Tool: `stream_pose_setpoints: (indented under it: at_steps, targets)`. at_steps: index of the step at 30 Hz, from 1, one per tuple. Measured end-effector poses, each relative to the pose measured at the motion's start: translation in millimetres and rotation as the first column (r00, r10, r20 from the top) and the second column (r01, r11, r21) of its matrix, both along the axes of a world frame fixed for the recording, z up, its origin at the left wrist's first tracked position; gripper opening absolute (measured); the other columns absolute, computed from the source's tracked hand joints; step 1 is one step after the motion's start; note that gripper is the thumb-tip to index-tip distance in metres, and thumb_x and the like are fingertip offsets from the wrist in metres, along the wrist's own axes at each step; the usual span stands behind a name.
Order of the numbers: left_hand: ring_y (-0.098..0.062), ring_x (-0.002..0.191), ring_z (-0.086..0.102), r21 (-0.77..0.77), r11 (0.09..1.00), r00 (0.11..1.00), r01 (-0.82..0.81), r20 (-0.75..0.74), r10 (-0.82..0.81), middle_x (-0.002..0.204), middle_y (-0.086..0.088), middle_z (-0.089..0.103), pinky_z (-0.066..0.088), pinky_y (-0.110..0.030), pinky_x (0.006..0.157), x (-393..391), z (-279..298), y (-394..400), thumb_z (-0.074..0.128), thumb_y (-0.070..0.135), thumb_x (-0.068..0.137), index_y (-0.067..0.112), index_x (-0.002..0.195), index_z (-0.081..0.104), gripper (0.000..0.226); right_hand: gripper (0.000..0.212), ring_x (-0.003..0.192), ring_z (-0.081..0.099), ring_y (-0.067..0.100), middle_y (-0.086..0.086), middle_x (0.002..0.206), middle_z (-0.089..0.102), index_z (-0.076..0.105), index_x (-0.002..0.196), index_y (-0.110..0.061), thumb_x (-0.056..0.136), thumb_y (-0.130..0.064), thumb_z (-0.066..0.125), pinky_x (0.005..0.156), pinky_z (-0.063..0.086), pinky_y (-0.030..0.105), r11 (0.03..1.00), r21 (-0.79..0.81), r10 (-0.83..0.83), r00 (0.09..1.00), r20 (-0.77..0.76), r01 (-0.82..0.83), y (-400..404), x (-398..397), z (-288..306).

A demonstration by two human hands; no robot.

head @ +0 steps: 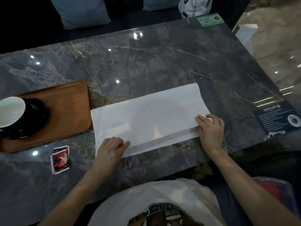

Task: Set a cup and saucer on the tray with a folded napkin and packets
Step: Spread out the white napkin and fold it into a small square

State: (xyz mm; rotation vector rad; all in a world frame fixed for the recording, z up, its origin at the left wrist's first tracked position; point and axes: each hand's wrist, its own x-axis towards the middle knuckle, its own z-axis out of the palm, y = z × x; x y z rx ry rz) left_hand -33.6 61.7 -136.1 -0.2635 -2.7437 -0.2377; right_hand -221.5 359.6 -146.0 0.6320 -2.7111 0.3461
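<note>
A large white napkin [146,116] lies spread on the dark marble table [146,62], folded once, with a strip of its lower layer showing along the near edge. My left hand [112,149] pinches the napkin's near left corner. My right hand [210,129] grips its right edge near the fold. A wooden tray [65,111] sits at the left, holding a black saucer [32,126] with a cup [11,111], white inside. Two red and white packets [61,159] lie on the table just in front of the tray.
A dark printed card [278,118] lies at the table's right edge and a green card [210,19] at the far edge. Cushions [81,12] and a white bag [193,5] sit on the bench beyond. The table's near edge runs just before my torso.
</note>
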Motion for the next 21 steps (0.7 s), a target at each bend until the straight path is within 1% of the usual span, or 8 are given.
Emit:
stream_pose_setpoints:
  at_steps: [2,3,5,7,9,14,21]
  targets:
    - [-0.019,0.075,0.041,0.007,1.000,1.000,-0.031,-0.007,0.031,0.090,-0.003,0.041,0.031,-0.028,0.068,5,-2,1,0.047,0.008,0.080,0.010,0.107,0.055,0.028,0.023,0.098,0.053,0.027,0.008,0.097,0.075,0.072,0.095,-0.007,0.077,-0.003,0.059,0.082,0.031,0.036,0.999,0.022,0.050,0.998,-0.036,-0.050,6,3,-2]
    - [-0.020,0.079,0.044,0.013,0.999,0.999,-0.047,-0.007,0.047,0.093,-0.005,0.046,0.033,-0.028,0.070,8,-2,1,0.047,0.008,0.080,0.009,0.108,0.055,0.029,0.022,0.099,0.054,0.026,0.009,0.097,0.075,0.072,0.094,-0.007,0.076,-0.001,0.060,0.083,0.031,0.037,0.997,0.023,0.074,0.996,-0.057,-0.073,9,5,-3]
    - [-0.024,0.089,0.048,0.017,0.997,0.997,-0.078,0.007,0.078,0.098,-0.013,0.060,0.035,-0.032,0.074,14,-3,2,0.047,0.010,0.083,0.006,0.109,0.057,0.028,0.023,0.100,0.053,0.025,0.010,0.098,0.074,0.072,0.093,-0.006,0.081,-0.003,0.053,0.084,0.032,0.037,0.990,0.032,0.141,0.985,-0.099,-0.138,16,9,-5]
    - [-0.026,0.097,0.048,0.006,0.995,0.995,-0.095,0.043,0.095,0.101,-0.020,0.067,0.036,-0.035,0.079,20,-5,3,0.047,0.010,0.083,0.005,0.107,0.058,0.028,0.025,0.100,0.061,0.028,0.011,0.099,0.074,0.072,0.093,-0.006,0.084,-0.005,0.048,0.087,0.034,0.038,0.977,0.089,0.204,0.970,-0.133,-0.194,23,14,-9]
    - [-0.027,0.101,0.047,-0.028,0.994,0.991,-0.102,0.085,0.104,0.105,-0.020,0.069,0.035,-0.036,0.082,24,-8,4,0.046,0.010,0.081,0.006,0.108,0.058,0.030,0.024,0.097,0.067,0.031,0.013,0.102,0.073,0.071,0.095,-0.004,0.085,-0.003,0.049,0.090,0.035,0.041,0.969,0.137,0.224,0.964,-0.141,-0.205,28,16,-13]
    - [-0.027,0.103,0.046,-0.045,0.992,0.985,-0.115,0.122,0.120,0.107,-0.020,0.068,0.034,-0.036,0.083,28,-13,7,0.046,0.010,0.079,0.008,0.108,0.057,0.031,0.028,0.103,0.065,0.031,0.014,0.108,0.071,0.068,0.102,-0.002,0.086,-0.004,0.046,0.094,0.034,0.041,0.956,0.223,0.215,0.973,-0.086,-0.192,34,14,-19]
    - [-0.025,0.104,0.044,-0.095,0.992,0.983,-0.079,0.159,0.094,0.108,-0.016,0.068,0.033,-0.035,0.086,35,-20,7,0.041,0.011,0.078,0.009,0.112,0.055,0.037,0.034,0.105,0.065,0.032,0.014,0.110,0.069,0.062,0.109,-0.002,0.086,-0.008,0.039,0.092,0.030,0.040,0.939,0.285,0.189,0.981,0.040,-0.193,39,12,-12]
